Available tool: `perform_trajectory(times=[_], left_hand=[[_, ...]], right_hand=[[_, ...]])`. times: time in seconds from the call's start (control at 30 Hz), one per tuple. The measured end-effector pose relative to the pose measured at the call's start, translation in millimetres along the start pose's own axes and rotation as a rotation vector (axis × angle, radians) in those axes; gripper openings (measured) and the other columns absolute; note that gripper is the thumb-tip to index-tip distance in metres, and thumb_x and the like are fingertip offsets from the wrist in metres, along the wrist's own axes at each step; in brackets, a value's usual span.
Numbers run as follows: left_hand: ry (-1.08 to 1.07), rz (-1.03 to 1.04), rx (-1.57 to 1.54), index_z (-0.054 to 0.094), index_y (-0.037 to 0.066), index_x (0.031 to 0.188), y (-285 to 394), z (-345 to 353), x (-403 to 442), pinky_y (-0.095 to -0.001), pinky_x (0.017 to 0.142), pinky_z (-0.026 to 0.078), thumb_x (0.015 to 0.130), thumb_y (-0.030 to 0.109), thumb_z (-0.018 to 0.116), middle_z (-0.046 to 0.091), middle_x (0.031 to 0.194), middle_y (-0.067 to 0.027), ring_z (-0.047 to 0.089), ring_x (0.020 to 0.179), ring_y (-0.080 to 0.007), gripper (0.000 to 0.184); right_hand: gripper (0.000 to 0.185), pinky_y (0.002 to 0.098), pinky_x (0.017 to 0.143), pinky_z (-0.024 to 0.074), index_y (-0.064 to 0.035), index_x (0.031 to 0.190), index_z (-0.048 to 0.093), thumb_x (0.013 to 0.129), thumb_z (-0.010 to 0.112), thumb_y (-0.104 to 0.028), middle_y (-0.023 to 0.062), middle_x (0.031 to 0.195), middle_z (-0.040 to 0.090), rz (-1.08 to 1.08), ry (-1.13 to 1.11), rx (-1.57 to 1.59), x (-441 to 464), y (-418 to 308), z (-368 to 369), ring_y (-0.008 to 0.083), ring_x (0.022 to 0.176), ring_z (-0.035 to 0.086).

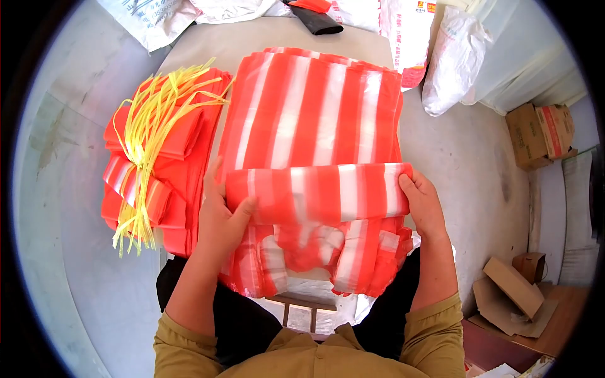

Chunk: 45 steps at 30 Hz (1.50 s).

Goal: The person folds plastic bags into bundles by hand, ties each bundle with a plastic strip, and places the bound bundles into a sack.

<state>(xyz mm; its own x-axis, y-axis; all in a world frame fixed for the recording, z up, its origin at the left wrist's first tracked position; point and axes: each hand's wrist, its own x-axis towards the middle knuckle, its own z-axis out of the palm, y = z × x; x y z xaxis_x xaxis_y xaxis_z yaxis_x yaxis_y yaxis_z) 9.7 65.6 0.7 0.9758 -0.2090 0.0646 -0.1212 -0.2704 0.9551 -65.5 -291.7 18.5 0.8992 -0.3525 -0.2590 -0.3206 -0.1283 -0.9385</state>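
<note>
A stack of red-and-white striped plastic bags [309, 107] lies in front of me. Across its near part is a folded striped plastic bag [372, 192], its lower middle blurred. My left hand [222, 217] closes on the left end of this fold, thumb on top and fingers mostly hidden behind. At the right end, my right hand [422, 201] pinches the edge with the thumb over it. Bag handles [365, 258] hang toward my lap at the near edge. Left of the stack, a bundle of yellow plastic ties [148, 135] rests on folded red bags [195, 157].
White printed sacks [409, 38] and a black object [318, 22] sit at the far side. A wrapped white bundle [454, 60] is at the far right. Cardboard boxes [539, 135] stand by the right wall, with an opened carton [510, 302] nearer me.
</note>
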Motion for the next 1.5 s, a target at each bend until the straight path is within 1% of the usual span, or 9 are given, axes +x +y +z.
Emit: perform_trajectory(times=[0.17, 0.53, 0.87, 0.97, 1.07, 1.13, 1.2, 1.33, 1.5], left_hand=[[0.03, 0.121, 0.345, 0.038, 0.004, 0.158, 0.5, 0.8, 0.9, -0.0444, 0.098, 0.055, 0.103, 0.016, 0.064, 0.062, 0.142, -0.0269, 0.069, 0.12, -0.0406, 0.061], [0.051, 0.017, 0.248, 0.065, 0.003, 0.133, -1.9, 1.1, 10.3, -0.0332, 0.091, 0.054, 0.106, 0.012, 0.06, 0.073, 0.11, -0.0152, 0.07, 0.102, -0.0229, 0.029], [0.041, -0.175, 0.173, 0.071, 0.004, 0.124, -8.7, -6.4, 18.0, -0.0314, 0.078, 0.054, 0.103, 0.012, 0.065, 0.071, 0.105, -0.0065, 0.066, 0.088, -0.0148, 0.023], [0.126, 0.193, 0.918, 0.073, 0.008, 0.121, 7.6, -7.2, 15.9, -0.0357, 0.074, 0.055, 0.097, 0.012, 0.07, 0.07, 0.109, -0.0083, 0.066, 0.086, -0.022, 0.024], [0.11, 0.609, 0.894, 0.075, 0.009, 0.117, 8.8, 5.7, 11.3, -0.0427, 0.077, 0.055, 0.091, 0.014, 0.074, 0.068, 0.114, -0.0101, 0.068, 0.093, -0.0291, 0.026], [-0.085, 0.796, 0.763, 0.073, 0.007, 0.123, 10.8, 19.9, 4.7, -0.046, 0.095, 0.054, 0.086, 0.013, 0.074, 0.069, 0.126, -0.0109, 0.069, 0.114, -0.0315, 0.037], [-0.214, 0.788, 0.765, 0.069, 0.008, 0.13, 18.7, 41.9, -2.7, -0.048, 0.105, 0.049, 0.085, 0.015, 0.076, 0.066, 0.137, -0.0103, 0.064, 0.127, -0.0316, 0.047], [-0.391, 0.631, 0.831, 0.06, 0.008, 0.145, 22.9, 53.1, -0.2, -0.0496, 0.121, 0.039, 0.084, 0.02, 0.079, 0.056, 0.156, -0.0114, 0.051, 0.147, -0.0308, 0.065], [-0.364, 0.599, 0.873, 0.058, 0.007, 0.147, 14.0, 48.6, 7.8, -0.0515, 0.12, 0.04, 0.084, 0.02, 0.078, 0.053, 0.158, -0.0149, 0.049, 0.148, -0.0327, 0.067]], right_hand=[[0.036, 0.0294, 0.095, 0.0515, 0.0011, 0.134, 0.066, 0.11, 0.054, -0.023, 0.0045, 0.116, 0.072, -0.015, 0.024, 0.006, 4.6, 8.6, 1.3, 0.0112, 0.104, 0.064], [0.04, 0.0286, 0.08, 0.053, -0.002, 0.14, 0.064, 0.104, 0.064, -0.019, 0.004, 0.096, 0.073, -0.233, 0.19, -0.08, 13.9, 24.4, 12.6, 0.0114, 0.086, 0.066], [0.03, 0.0267, 0.086, 0.0538, -0.0005, 0.131, 0.069, 0.106, 0.064, -0.016, 0.0051, 0.11, 0.073, -0.032, 0.16, -0.118, 20.9, 9.8, 7.1, 0.0114, 0.097, 0.067], [0.027, 0.0287, 0.085, 0.0537, -0.0023, 0.125, 0.072, 0.101, 0.068, -0.015, 0.0057, 0.108, 0.074, -0.212, 0.272, -0.392, 16.0, 2.4, 6.3, 0.0146, 0.096, 0.067], [0.03, 0.0366, 0.088, 0.0546, -0.0035, 0.122, 0.073, 0.095, 0.074, -0.016, 0.0102, 0.113, 0.073, -0.587, 0.309, -0.762, 1.8, -10.3, 11.3, 0.0252, 0.1, 0.069], [0.038, 0.0454, 0.094, 0.0556, -0.0037, 0.125, 0.072, 0.09, 0.077, -0.019, 0.0143, 0.122, 0.071, -0.881, 0.152, -0.908, -6.7, -14.2, 23.5, 0.0344, 0.107, 0.069], [0.046, 0.0489, 0.106, 0.0516, -0.0062, 0.126, 0.072, 0.081, 0.081, -0.013, 0.0126, 0.14, 0.066, -0.971, -0.161, -0.802, -11.7, -21.7, 48.5, 0.0365, 0.123, 0.065], [0.074, 0.0498, 0.122, 0.0387, -0.0079, 0.145, 0.06, 0.074, 0.083, -0.012, 0.0084, 0.156, 0.056, -0.887, -0.237, -0.947, -16.8, -19.8, 74.1, 0.0321, 0.147, 0.049], [0.057, 0.0489, 0.119, 0.041, -0.0061, 0.136, 0.065, 0.081, 0.076, -0.012, 0.0114, 0.149, 0.06, -0.945, -0.193, -1.056, -6.1, -14.7, 68.0, 0.0327, 0.14, 0.054]])
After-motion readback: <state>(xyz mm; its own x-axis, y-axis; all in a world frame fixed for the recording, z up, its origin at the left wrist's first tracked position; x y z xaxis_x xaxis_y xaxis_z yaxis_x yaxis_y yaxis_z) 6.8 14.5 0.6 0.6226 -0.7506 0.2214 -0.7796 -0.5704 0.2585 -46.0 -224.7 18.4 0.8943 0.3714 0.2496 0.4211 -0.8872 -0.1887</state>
